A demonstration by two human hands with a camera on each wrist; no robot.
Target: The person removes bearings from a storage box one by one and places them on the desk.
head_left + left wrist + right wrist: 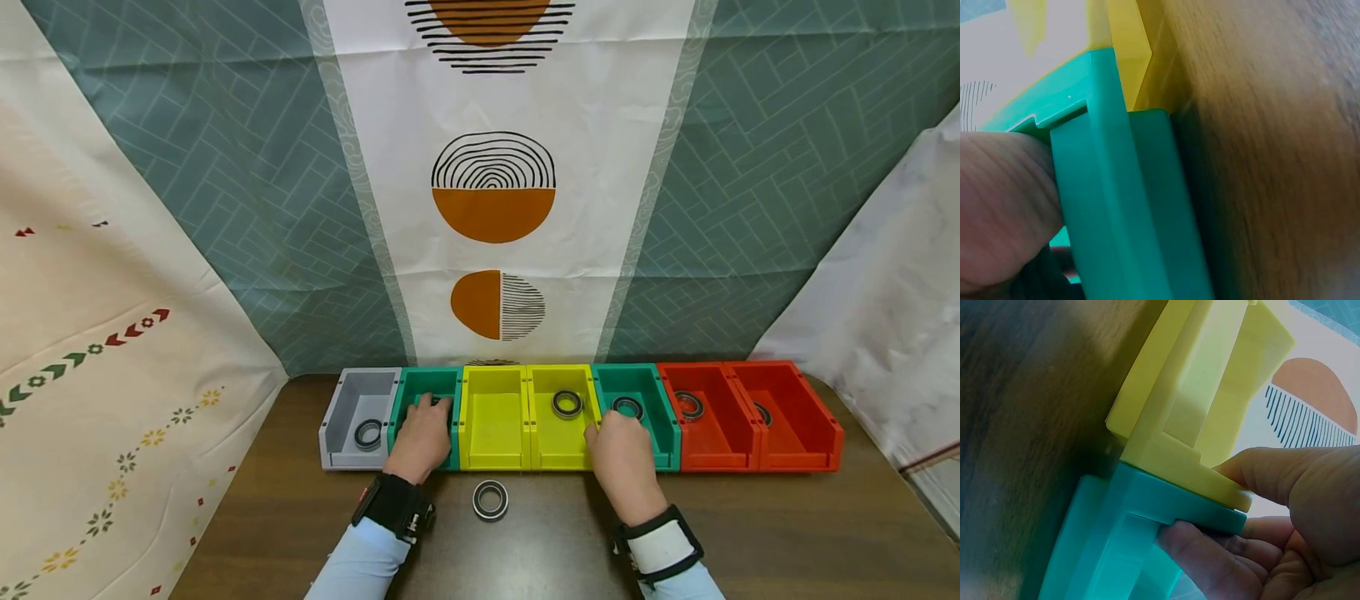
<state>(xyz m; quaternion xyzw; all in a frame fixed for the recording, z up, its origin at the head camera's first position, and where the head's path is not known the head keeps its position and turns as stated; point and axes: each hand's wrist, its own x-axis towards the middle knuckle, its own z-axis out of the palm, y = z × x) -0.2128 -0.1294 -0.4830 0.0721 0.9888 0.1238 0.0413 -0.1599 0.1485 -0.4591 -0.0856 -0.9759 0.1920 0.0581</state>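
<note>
My left hand (pixel 422 437) reaches down into the left green bin (pixel 454 454), its fingers mostly hidden. A dark bit shows by its fingertips; whether they grip it, I cannot tell. In the left wrist view the thumb base lies against that bin's front wall (pixel 1116 206). My right hand (pixel 621 458) pinches the adjoining walls of the right yellow bin (pixel 1166 447) and right green bin (pixel 1147 497), thumb on the yellow side, fingers on the green. One ball bearing (pixel 567 404) lies in that yellow bin, and another bearing (pixel 627 407) sits in the green one beyond the knuckles.
A loose bearing (pixel 491 500) lies on the brown table (pixel 540 542) between my forearms. The row also has a grey bin (pixel 352 460) with a bearing (pixel 367 434), another yellow bin (pixel 493 417), and two red bins (pixel 798 450) with bearings. Patterned cloth (pixel 487 250) hangs behind.
</note>
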